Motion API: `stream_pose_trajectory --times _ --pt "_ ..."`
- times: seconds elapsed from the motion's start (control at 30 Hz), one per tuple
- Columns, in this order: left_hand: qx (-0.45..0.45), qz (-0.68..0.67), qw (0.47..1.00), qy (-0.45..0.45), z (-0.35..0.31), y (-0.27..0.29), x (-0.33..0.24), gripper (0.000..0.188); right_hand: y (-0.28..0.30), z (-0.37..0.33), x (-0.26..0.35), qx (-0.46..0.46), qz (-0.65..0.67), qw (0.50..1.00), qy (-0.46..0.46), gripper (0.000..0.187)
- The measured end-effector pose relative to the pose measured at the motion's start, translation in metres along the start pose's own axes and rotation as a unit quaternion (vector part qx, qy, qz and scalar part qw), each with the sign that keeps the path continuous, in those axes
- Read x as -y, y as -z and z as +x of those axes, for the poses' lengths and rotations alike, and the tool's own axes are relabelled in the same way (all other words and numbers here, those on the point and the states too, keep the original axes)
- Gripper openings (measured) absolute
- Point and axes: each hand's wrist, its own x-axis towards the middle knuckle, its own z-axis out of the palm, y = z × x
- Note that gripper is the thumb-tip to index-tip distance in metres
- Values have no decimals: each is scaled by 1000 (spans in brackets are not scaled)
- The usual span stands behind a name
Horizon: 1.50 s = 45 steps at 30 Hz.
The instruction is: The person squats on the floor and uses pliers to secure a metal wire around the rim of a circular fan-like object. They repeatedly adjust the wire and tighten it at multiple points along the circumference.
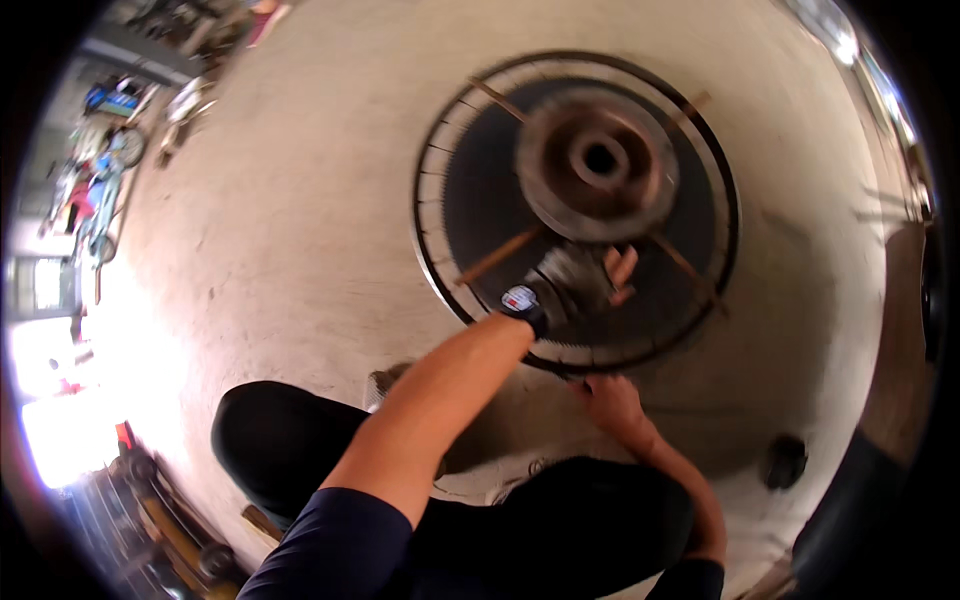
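A heavy rust-brown metal wheel [647, 200] with a hollow centre sits over a dark toothed disc [480, 180]; its outline is blurred. Around the disc runs a thin dark ring [428, 235] with short marks along its inner side. My left hand [580, 280], in a dark fingerless glove, reaches over the disc to the near side of the wheel. Its fingers are apart and hold nothing; whether they touch the wheel is unclear. At the ring's near edge is my bare right hand [612, 402], its fingers curled. What they grip, if anything, does not show.
Brown wooden strips [497, 256] stick out from under the wheel across the disc. A small dark round object [785, 462] lies on the concrete floor [300, 200] at right. Blue wheeled equipment [100, 205] stands far left, with dark machinery [150, 520] at lower left.
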Motion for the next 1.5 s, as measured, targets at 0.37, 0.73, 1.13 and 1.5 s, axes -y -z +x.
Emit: stream_pose_trajectory --times 0.37,0.73,1.13,1.5 --pt "-135 33 988 -72 -3 -5 23 52 24 -13 -16 -30 3 999 -18 40" --pt "-164 11 986 25 2 -7 11 32 26 -5 -33 95 35 990 -93 43" --pt "-174 28 984 5 -1 -1 8 28 69 19 -24 51 -49 987 -146 45" --pt "-145 73 985 -52 -16 6 16 27 19 -35 -52 -24 18 999 -14 39"
